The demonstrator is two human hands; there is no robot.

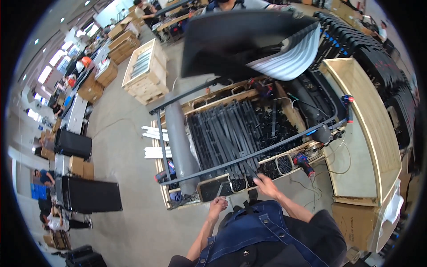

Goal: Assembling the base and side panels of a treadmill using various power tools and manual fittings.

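Observation:
Near the bench's front edge my left hand [218,204] is closed, with a thin grey strip [219,190] sticking up from it; its exact kind is too small to tell. My right hand [266,186], to the right, grips the near end of a flat black strip [247,169]. Beyond it lies a thick pile of similar black strips [222,133] in the wooden bench tray. A black rectangular frame [213,170] rests across the bench above the pile. Along the near edge are compartments of small black parts [283,164].
Across the bench a person holds up a large black panel [222,44] with a white ribbed sheet [293,58]. A grey roll [180,142] lies at the left. Power drills [304,163] and cables sit at the right, beside a tall wooden crate [369,129].

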